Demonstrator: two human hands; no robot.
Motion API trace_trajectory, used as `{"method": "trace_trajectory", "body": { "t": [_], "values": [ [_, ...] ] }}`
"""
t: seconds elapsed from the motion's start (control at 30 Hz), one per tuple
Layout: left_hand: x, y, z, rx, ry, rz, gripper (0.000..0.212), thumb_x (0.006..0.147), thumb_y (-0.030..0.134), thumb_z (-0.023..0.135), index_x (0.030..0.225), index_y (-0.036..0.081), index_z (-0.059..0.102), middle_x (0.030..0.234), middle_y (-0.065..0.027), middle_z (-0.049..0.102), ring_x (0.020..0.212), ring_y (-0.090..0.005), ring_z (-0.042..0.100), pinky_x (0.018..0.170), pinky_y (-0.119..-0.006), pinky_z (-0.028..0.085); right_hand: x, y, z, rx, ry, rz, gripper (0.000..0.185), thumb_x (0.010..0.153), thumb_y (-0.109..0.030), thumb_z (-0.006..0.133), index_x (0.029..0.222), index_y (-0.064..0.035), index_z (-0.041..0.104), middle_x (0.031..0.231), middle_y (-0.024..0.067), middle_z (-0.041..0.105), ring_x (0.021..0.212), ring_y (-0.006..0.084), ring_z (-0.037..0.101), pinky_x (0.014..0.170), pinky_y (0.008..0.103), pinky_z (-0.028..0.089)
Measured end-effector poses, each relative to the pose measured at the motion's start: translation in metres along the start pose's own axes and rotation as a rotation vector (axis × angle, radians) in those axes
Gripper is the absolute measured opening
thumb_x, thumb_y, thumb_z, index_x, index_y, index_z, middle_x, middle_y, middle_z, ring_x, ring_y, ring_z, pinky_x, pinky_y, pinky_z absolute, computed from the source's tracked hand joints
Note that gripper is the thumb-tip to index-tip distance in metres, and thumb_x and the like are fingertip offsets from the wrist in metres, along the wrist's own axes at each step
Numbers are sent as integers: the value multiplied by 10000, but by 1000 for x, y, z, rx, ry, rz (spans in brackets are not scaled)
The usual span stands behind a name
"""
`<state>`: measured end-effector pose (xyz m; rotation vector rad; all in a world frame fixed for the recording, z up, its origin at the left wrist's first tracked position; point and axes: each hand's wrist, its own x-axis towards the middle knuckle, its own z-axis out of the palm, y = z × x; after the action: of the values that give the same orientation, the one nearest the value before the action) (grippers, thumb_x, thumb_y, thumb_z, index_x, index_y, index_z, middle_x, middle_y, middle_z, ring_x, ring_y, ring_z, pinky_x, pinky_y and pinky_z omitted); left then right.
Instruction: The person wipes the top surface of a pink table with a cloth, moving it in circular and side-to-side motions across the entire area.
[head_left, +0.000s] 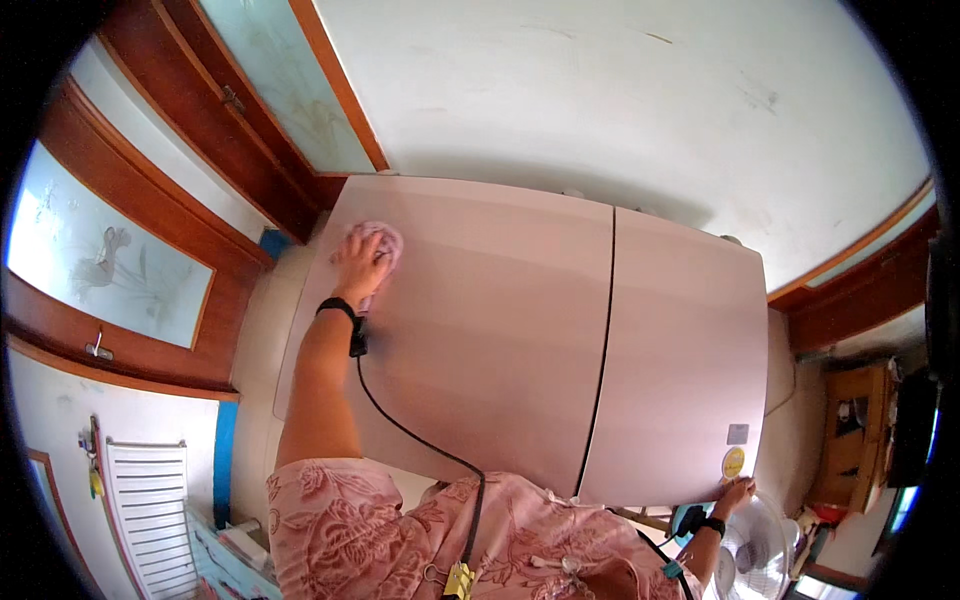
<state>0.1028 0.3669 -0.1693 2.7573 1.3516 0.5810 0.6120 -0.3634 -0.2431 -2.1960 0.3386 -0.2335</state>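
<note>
My left hand (361, 264) presses a crumpled pink cloth (388, 241) against a broad pink panelled surface, near its far left corner. The fingers are spread over the cloth, and part of it hangs out under the wrist. A dark seam (606, 330) divides the surface into a larger left panel (480, 315) and a smaller right panel (686, 337). At the near right corner, my right hand (738, 491) touches the edge beside a round yellow sticker (733, 463). Its fingers are bent, and their undersides are hidden. Each wrist wears a black band with a cable.
A white wall (600, 90) stands behind the surface. Brown-framed doors (225, 300) with frosted glass are at the left. An electric fan (752, 551) stands close to my right hand. A black cable (409, 429) runs from my left wrist across the surface to my clothing.
</note>
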Motion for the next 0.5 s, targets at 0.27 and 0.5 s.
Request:
{"method": "trace_trajectory", "body": {
  "t": [0.27, 0.5],
  "values": [
    [38, -41, -16, 192, -196, -614, 548, 762, 467, 360, 1261, 253, 292, 1351, -116, 169, 1243, -361, 97, 970, -531, 113, 0, -4, -4, 132, -130, 206, 440, 857, -365, 395, 1057, 23, 458, 850, 113, 543, 736, 219, 527, 622, 326, 438],
    [113, -2, 15, 208, -175, -421, 529, 767, 464, 363, 1243, 240, 314, 1335, -118, 191, 1221, -373, 128, 972, -522, 75, -8, -8, -11, -107, -30, 45, 461, 861, -395, 367, 1058, 14, 450, 839, 134, 539, 726, 251, 518, 643, 364, 429]
  ]
}}
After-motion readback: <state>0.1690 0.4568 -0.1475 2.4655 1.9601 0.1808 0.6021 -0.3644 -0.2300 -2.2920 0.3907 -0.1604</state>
